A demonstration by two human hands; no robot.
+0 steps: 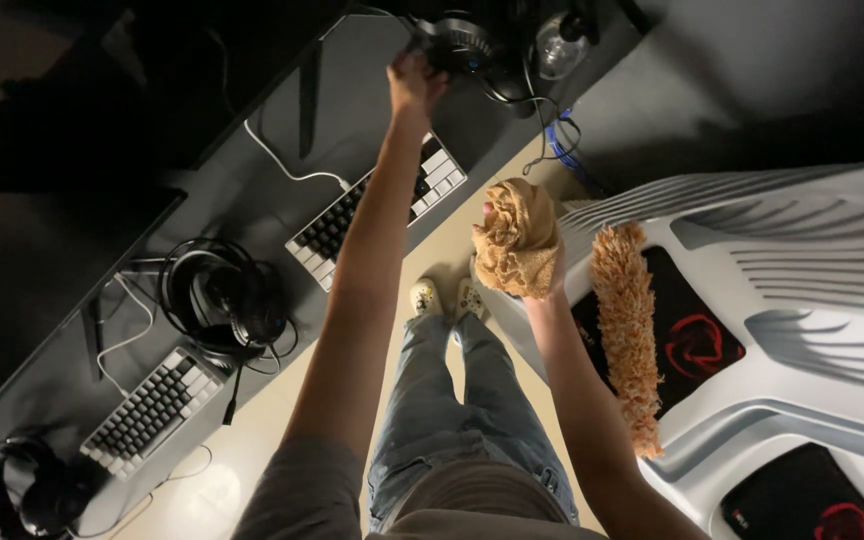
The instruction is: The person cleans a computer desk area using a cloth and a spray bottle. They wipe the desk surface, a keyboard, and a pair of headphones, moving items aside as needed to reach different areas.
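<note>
My left hand reaches far out over the dark desk and grips a black headset at its far end. My right hand is closed on a crumpled tan cloth, held up above the floor between the desk and a white chair. An orange fluffy duster lies along my right forearm, over the chair's black and red seat pad. A black and white keyboard sits under my left arm.
A second keyboard and another black headset with coiled cables lie on the desk nearer me. A third headset sits at the bottom left. Dark monitors stand along the desk's far side. My feet in pale clogs stand on the beige floor.
</note>
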